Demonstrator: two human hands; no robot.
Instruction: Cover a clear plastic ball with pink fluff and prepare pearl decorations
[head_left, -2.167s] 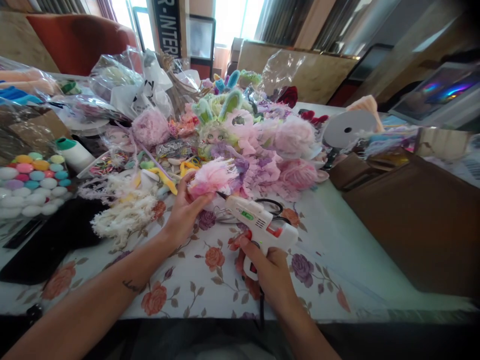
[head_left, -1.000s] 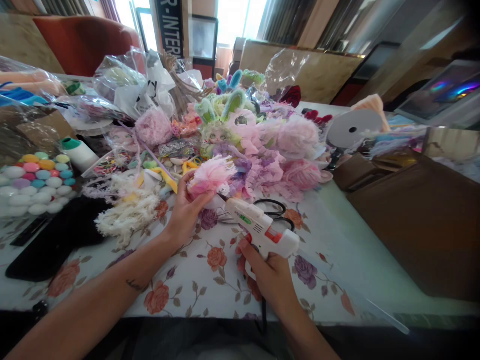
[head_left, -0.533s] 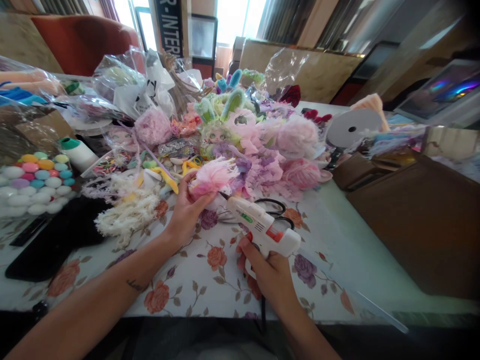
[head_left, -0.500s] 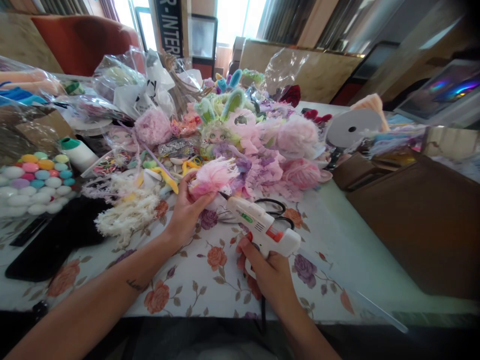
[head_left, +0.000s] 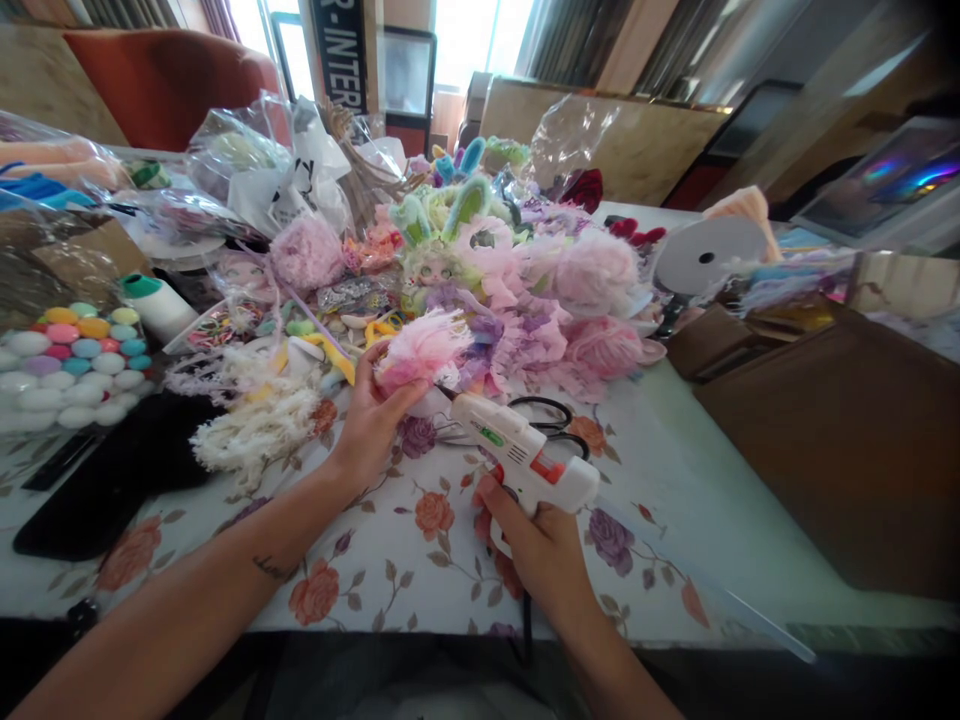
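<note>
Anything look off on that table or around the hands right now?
Nothing looks spilled or broken. One oddity: a long translucent stick trails behind the glue gun in the right hand, its tip appearing past the table's near edge. The pile beyond is jumbled, so damage there is hard to judge.

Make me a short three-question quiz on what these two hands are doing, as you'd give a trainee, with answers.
1. What does the right hand hold?
2. True or false: the left hand holds a pair of scissors.
3. Multiple choice: the tablecloth under the arms has which pattern? A) striped B) floral C) checked

Key:
1. A white glue gun, its dark nozzle pointed toward the left hand.
2. False; it holds a fluffy pink tuft.
3. B.
</note>
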